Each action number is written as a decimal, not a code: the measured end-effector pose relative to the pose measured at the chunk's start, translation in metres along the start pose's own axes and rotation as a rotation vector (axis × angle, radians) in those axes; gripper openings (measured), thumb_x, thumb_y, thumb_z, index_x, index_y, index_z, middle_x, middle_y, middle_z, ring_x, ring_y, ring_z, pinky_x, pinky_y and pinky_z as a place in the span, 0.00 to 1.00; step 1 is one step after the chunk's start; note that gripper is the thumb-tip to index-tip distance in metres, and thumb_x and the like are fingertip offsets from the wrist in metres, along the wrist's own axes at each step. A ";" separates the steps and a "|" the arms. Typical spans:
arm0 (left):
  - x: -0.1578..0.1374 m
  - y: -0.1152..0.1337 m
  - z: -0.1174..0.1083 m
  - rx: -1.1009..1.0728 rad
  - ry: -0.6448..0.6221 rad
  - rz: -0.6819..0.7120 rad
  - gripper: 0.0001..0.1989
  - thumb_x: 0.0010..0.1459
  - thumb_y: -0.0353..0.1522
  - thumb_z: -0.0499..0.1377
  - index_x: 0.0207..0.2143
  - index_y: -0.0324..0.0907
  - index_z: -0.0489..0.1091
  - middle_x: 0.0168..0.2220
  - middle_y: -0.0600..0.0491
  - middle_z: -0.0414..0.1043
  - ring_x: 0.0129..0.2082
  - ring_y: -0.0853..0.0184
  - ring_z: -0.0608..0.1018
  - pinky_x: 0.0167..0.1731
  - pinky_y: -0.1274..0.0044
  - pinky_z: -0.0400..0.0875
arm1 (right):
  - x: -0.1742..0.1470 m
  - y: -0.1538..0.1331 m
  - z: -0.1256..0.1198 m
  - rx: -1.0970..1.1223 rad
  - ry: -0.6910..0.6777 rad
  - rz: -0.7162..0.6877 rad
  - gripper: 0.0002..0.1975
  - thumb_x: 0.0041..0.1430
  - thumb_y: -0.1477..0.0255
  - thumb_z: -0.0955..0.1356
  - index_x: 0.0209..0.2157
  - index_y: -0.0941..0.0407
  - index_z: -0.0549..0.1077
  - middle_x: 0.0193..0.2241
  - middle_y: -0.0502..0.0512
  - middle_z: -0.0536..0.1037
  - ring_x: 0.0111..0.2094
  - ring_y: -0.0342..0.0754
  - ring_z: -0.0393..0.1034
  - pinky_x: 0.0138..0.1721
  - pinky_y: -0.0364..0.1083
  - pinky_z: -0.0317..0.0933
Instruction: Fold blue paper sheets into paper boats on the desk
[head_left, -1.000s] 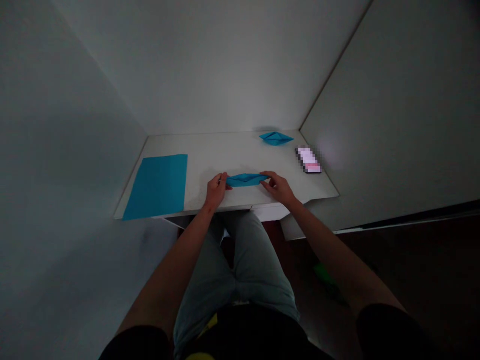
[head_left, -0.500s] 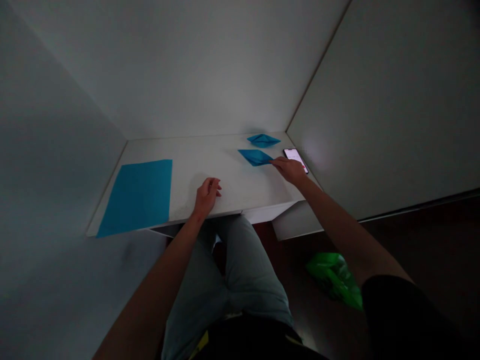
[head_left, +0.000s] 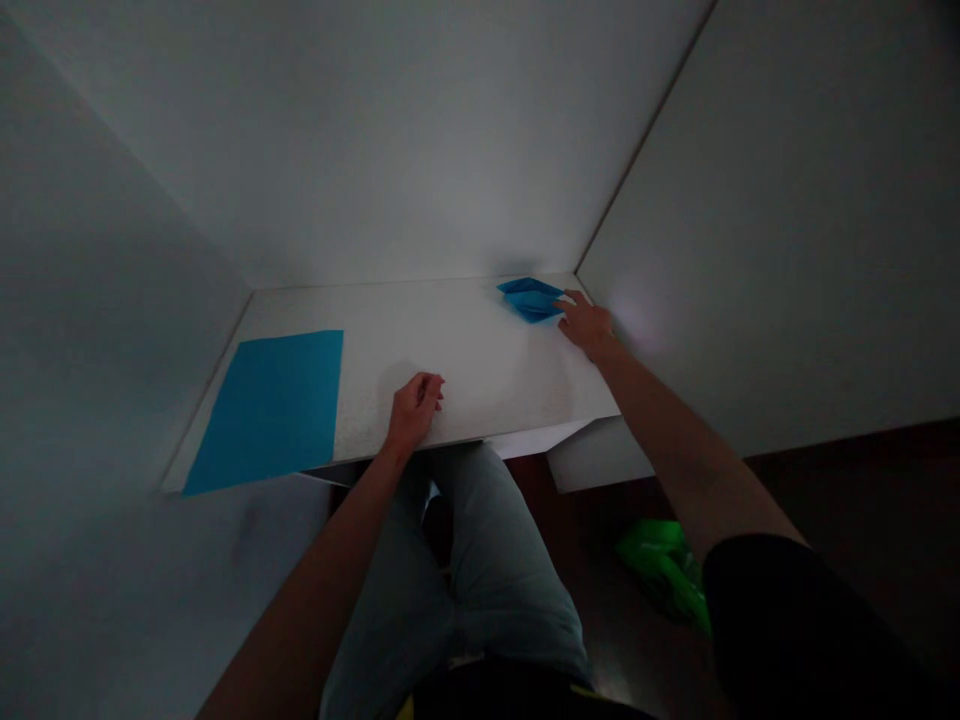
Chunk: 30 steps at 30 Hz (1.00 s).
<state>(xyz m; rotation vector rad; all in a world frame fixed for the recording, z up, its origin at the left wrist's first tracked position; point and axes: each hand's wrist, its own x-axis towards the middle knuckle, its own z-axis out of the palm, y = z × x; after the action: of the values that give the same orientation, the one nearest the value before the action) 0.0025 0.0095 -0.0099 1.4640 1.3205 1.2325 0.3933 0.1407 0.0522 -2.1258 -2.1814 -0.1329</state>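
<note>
Two folded blue paper boats lie close together at the back right of the white desk. The rear paper boat [head_left: 529, 285] is partly covered by the front paper boat [head_left: 529, 306]. My right hand [head_left: 586, 324] is at their right tips, its fingers apart, with a finger touching the front boat. Loosely curled, my left hand [head_left: 415, 404] rests near the desk's front edge with nothing visible in it. To its left a flat sheet of blue paper [head_left: 268, 408] lies on the desk, its near corner at the front edge.
The white desk [head_left: 420, 320] meets walls at the back, left and right. On the dark floor at the lower right lies a green plastic bag [head_left: 664, 570]. My legs [head_left: 502, 560] are under the desk's front edge.
My right hand has moved the front paper boat back against the rear one, and its pinch has loosened. The phone at the right is now hidden by my hand and forearm. My left hand stays put.
</note>
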 end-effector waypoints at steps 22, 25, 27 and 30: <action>-0.091 -0.037 -0.208 0.972 0.200 0.038 0.32 0.69 0.51 0.60 0.67 0.44 0.75 0.74 0.38 0.71 0.76 0.38 0.67 0.74 0.45 0.60 | -0.113 -0.112 0.069 0.552 0.168 -0.264 0.17 0.69 0.62 0.70 0.52 0.53 0.84 0.58 0.67 0.76 0.34 0.54 0.78 0.51 0.63 0.78; -0.096 -0.028 -0.171 1.024 0.052 0.069 0.40 0.69 0.56 0.60 0.74 0.45 0.70 0.78 0.37 0.64 0.78 0.37 0.65 0.73 0.46 0.60 | -0.115 -0.114 0.065 0.539 0.186 -0.302 0.18 0.71 0.60 0.69 0.51 0.53 0.84 0.57 0.68 0.78 0.40 0.58 0.81 0.52 0.63 0.77; -0.100 -0.018 -0.135 1.041 -0.073 0.112 0.45 0.66 0.60 0.63 0.77 0.46 0.66 0.80 0.38 0.59 0.79 0.36 0.63 0.72 0.47 0.61 | -0.116 -0.118 0.063 0.573 0.202 -0.334 0.19 0.73 0.58 0.67 0.52 0.53 0.84 0.56 0.69 0.80 0.48 0.62 0.82 0.54 0.63 0.77; -0.105 -0.003 -0.076 1.044 -0.239 0.178 0.47 0.66 0.57 0.65 0.79 0.45 0.62 0.82 0.39 0.55 0.78 0.38 0.64 0.71 0.49 0.64 | -0.121 -0.128 0.057 0.609 0.191 -0.402 0.21 0.78 0.58 0.63 0.58 0.51 0.82 0.60 0.67 0.82 0.61 0.63 0.78 0.62 0.64 0.74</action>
<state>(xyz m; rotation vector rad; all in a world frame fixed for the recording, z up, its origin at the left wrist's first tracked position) -0.0706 -0.0980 -0.0119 2.3799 1.7859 0.3782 0.2685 0.0243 -0.0196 -1.2935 -2.1410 0.2593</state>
